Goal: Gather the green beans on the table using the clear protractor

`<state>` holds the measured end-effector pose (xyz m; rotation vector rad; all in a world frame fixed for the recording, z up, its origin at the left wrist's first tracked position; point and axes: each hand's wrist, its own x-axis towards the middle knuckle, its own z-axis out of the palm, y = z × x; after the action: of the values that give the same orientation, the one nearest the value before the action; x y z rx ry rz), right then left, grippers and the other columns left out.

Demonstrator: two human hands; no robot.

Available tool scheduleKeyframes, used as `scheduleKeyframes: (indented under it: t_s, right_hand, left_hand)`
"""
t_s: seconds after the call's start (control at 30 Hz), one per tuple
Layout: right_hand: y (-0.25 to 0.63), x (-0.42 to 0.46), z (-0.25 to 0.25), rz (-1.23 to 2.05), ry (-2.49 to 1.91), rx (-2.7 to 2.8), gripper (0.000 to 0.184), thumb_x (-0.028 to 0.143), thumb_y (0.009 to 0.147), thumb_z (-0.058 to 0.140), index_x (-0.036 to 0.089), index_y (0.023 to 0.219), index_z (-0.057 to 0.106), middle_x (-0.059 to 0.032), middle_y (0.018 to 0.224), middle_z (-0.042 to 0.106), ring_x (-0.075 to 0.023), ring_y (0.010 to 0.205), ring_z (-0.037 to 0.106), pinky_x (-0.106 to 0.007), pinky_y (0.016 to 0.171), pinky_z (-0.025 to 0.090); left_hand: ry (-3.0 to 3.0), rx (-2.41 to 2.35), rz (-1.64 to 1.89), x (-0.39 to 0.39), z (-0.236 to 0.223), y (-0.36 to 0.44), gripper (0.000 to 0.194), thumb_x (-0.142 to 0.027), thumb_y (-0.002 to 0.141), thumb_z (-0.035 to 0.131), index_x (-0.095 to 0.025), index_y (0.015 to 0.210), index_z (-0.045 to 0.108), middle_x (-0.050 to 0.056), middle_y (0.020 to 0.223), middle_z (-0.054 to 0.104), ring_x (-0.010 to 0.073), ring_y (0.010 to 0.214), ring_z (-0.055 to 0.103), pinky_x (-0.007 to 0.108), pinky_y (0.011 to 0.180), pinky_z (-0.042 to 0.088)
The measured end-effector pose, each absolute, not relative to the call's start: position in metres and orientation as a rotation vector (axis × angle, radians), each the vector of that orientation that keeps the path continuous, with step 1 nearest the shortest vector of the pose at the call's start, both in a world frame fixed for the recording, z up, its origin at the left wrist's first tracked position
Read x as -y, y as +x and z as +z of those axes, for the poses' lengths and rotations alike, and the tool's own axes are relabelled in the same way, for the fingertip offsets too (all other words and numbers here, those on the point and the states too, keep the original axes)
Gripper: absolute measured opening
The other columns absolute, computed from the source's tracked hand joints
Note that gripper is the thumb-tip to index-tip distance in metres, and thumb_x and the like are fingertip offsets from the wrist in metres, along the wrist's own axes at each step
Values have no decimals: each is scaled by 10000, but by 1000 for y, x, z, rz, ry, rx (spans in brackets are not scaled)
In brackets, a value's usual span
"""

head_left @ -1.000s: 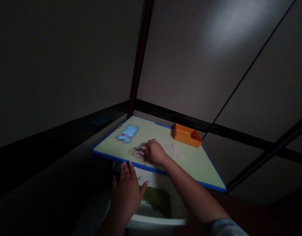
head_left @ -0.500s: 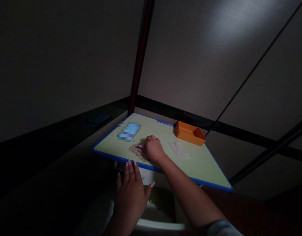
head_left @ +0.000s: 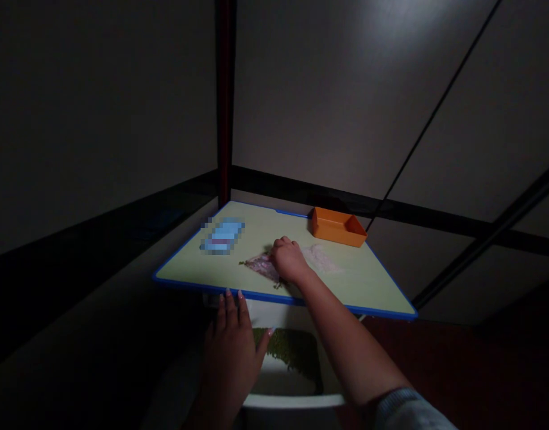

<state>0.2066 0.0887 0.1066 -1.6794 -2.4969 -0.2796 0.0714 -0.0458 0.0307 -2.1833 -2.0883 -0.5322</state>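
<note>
My right hand (head_left: 289, 260) rests on a green cutting board with a blue rim (head_left: 355, 286), its curled fingers pressing on a flat, pinkish triangular piece of food with dark specks (head_left: 259, 267). The piece's right part is hidden under my hand. To the right of my hand lies a pale, thin pinkish patch (head_left: 321, 258). My left hand (head_left: 232, 352) is below the board, with its fingers spread and their tips at the board's front edge. It holds nothing.
An orange rectangular tray (head_left: 338, 230) stands at the board's back right. A pixelated blue packet (head_left: 221, 237) lies at its back left. Under the front edge sits a white tub (head_left: 292, 401) holding green grains (head_left: 289, 352). A dark upright pole (head_left: 224, 101) rises behind the board.
The piece under my right hand now has a narrower triangular shape with its point to the left. My right hand has shifted slightly right, and the whole view has moved a little.
</note>
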Motion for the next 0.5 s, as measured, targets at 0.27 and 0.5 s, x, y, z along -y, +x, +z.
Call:
scheduleKeyframes:
  t_s: [0.27,0.5]
  right_hand:
    - [232,-89,115,-11,-1380,2536,254,326,884,495,167,824,683,-82,895,621,-195,937,455,-292,786,355]
    - [257,-85,113,298,-1246,2631,228,212,829,576,172,630,679,-26,701,615,-139,822,486,-260,830,332]
  left_hand:
    - [-2200,2034,-524,44,32,68,747,-515,778,383,-39,1346,287,268,1451,306,374,1363,272,454,976,425]
    - [-2196,1978,-553,43,28,66,750,-528,768,407,-51,1339,308,276,1448,307,387,1357,278,467,990,412]
